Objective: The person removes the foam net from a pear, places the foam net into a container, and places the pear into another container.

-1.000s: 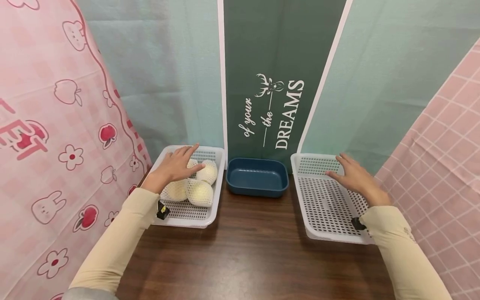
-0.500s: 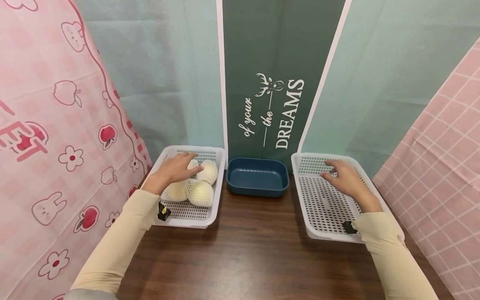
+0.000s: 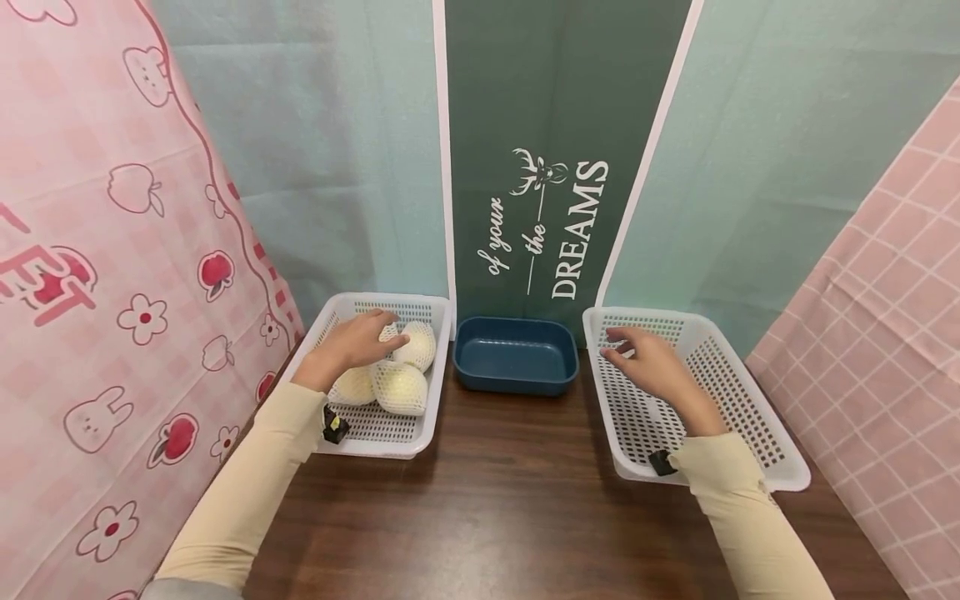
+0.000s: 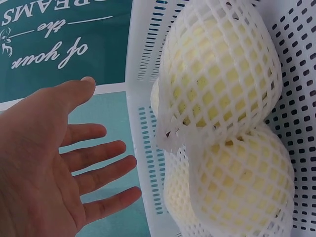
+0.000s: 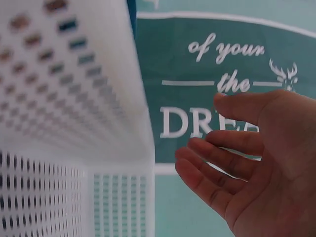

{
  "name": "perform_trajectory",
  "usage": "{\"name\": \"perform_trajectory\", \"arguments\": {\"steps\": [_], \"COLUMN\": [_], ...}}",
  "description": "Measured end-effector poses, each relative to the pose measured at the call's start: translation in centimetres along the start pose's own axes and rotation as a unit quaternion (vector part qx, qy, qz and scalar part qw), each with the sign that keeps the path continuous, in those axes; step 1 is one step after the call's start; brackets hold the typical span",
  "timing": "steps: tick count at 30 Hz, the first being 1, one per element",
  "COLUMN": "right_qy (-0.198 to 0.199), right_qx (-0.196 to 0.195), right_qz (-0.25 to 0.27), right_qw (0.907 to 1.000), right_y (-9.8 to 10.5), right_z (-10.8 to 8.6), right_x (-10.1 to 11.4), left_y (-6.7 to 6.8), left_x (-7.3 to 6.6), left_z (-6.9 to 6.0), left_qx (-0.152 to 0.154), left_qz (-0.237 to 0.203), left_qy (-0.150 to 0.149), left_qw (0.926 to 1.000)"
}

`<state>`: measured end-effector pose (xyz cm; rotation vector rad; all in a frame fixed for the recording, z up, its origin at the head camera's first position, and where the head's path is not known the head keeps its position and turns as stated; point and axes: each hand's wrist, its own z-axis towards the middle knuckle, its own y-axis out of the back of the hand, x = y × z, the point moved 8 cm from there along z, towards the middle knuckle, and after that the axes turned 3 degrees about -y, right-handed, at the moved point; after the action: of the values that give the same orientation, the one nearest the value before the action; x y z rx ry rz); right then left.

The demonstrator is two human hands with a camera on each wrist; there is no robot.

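Several round, pale yellow fruits (image 3: 401, 387) in white foam nets lie in the left white plastic basket (image 3: 431, 417). Over them hovers my left hand (image 3: 352, 343), thumb and fingers spread and nothing held. The left wrist view shows this hand (image 4: 54, 163) palm in sight, apart from a netted fruit (image 4: 217, 74). My right hand (image 3: 651, 367) is above the right white basket (image 3: 645, 417), fingers slightly bent around nothing. In the right wrist view that hand (image 5: 266, 163) is beside the basket wall (image 5: 98, 98). The fruits' exact kind is hidden by the nets.
Between the two baskets stands a dark blue rectangular tray (image 3: 516, 385) on the brown wooden table (image 3: 480, 500). A green curtain (image 3: 525, 83) with white lettering hangs right behind them. Pink patterned cloths flank the left (image 3: 112, 333) and right (image 3: 885, 333) sides.
My right hand has moved left across the right basket, toward its left wall. My left hand has barely shifted, its fingers slightly lower over the fruits. The baskets, fruits and tray have not moved.
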<state>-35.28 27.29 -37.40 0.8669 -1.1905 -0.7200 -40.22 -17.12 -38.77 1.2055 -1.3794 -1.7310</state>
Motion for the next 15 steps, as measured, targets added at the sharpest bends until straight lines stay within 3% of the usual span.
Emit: {"name": "perform_trajectory", "arguments": {"steps": [15], "right_qy": [-0.009], "right_qx": [-0.017], "right_qz": [0.036], "right_qw": [0.9992], "right_y": [-2.4], "right_z": [1.5], "right_x": [3.3], "left_y": [-0.2], "left_x": [0.0], "left_z": [0.5], "left_qx": [-0.005], "left_qz": [-0.017], "left_qy": [0.019], "left_qw": [0.9997]}}
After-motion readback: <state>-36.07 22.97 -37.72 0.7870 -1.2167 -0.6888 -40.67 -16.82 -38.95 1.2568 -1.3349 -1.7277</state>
